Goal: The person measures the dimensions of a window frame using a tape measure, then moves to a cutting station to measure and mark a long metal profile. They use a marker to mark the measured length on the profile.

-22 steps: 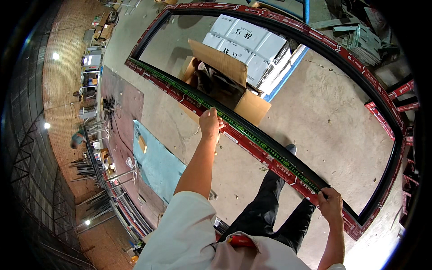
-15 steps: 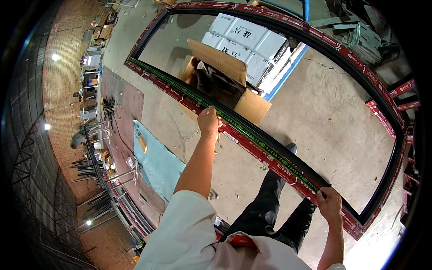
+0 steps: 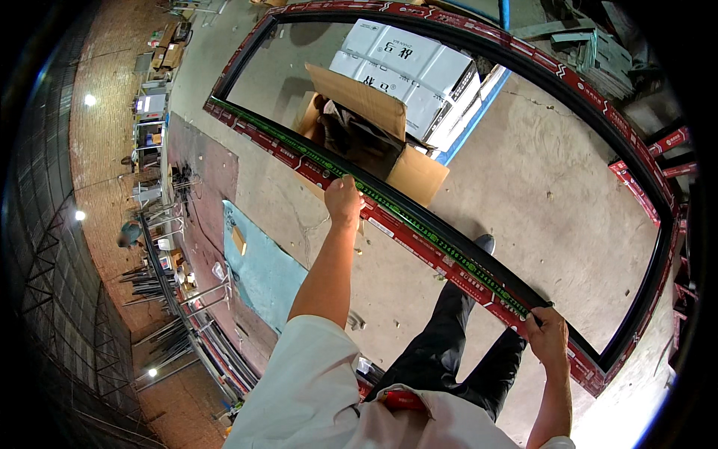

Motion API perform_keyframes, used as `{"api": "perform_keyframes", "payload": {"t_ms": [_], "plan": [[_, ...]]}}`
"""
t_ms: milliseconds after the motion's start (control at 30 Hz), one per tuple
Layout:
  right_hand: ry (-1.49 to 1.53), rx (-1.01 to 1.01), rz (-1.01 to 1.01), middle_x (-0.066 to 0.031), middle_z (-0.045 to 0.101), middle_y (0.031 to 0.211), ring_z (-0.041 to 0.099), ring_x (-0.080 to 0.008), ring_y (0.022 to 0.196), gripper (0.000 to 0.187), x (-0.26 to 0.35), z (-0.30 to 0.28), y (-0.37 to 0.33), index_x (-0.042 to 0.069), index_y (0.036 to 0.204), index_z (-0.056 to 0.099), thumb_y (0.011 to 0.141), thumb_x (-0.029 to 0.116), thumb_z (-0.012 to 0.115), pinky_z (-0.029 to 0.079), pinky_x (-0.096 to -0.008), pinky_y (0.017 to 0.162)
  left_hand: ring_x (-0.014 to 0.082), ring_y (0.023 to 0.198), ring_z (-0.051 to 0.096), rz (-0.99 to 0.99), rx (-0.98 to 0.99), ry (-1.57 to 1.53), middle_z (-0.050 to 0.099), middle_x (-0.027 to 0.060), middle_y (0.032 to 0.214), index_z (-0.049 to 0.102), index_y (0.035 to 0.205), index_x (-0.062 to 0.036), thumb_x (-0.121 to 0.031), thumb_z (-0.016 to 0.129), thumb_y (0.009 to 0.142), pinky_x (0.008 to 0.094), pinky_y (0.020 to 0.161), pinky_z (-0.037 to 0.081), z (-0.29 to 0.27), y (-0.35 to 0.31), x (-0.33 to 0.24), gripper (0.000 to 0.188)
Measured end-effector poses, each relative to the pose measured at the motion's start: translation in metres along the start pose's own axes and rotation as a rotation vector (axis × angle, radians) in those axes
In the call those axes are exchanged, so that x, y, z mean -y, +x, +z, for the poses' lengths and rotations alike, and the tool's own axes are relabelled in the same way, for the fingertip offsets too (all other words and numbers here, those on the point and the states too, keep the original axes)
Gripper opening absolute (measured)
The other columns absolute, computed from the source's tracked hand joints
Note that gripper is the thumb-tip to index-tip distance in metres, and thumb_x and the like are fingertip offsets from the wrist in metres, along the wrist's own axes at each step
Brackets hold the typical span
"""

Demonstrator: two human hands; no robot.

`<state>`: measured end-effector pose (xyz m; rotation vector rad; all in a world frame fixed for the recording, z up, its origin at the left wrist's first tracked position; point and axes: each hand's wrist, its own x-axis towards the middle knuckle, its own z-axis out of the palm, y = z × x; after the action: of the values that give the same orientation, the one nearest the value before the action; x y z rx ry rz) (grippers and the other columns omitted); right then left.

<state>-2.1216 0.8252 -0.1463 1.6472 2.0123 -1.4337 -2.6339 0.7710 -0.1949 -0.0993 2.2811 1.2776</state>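
A large rectangular window or door frame (image 3: 396, 234), black inside with red printed film around it, spans the view in front of me. Along its near rail runs a black strip with green markings (image 3: 441, 243). My left hand (image 3: 344, 202) is closed over this rail left of its middle, knuckles up, with the finger undersides hidden. Farther right, near the frame's right corner, my right hand (image 3: 547, 335) grips the same rail, thumb on top and fingers partly out of sight. The rail slopes down from left to right.
Through the frame's opening show an open cardboard box (image 3: 359, 105) and stacked white cartons (image 3: 407, 71). A light-blue mat (image 3: 258, 262) lies on the floor at left, beside racks of long profiles (image 3: 213, 337). Red-wrapped pieces (image 3: 636, 194) stand at right. A person (image 3: 129, 233) is at far left.
The scene has shifted very slightly in view. Both hands keep their hold at the same places on the frame's near rail.
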Motion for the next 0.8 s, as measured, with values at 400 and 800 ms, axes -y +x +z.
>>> {"api": "perform_keyframes", "payload": {"t_ms": [400, 800], "plan": [[0.030, -0.009, 0.005, -0.0180, 0.068, 0.085, 0.067, -0.0372, 0.083, 0.020, 0.000, 0.001, 0.001, 0.004, 0.092, 0.074, 0.087, 0.022, 0.067, 0.051, -0.0460, 0.073, 0.0176, 0.048, 0.052, -0.025, -0.091, 0.124, 0.059, 0.0102, 0.069, 0.060, 0.116, 0.0055, -0.024, 0.056, 0.094, 0.0318, 0.047, 0.049, 0.003, 0.004, 0.004, 0.037], [0.016, 0.041, 0.053, -0.0179, 0.068, 0.086, 0.067, -0.0373, 0.084, 0.022, 0.006, -0.004, 0.004, 0.004, 0.091, 0.074, 0.087, 0.024, 0.066, 0.051, -0.0462, 0.075, 0.0201, 0.051, 0.058, 0.026, -0.054, 0.227, 0.064, 0.0147, 0.073, 0.061, 0.101, 0.0084, -0.026, 0.053, 0.096, 0.0319, 0.049, 0.052, -0.001, 0.017, 0.013, 0.036]]}}
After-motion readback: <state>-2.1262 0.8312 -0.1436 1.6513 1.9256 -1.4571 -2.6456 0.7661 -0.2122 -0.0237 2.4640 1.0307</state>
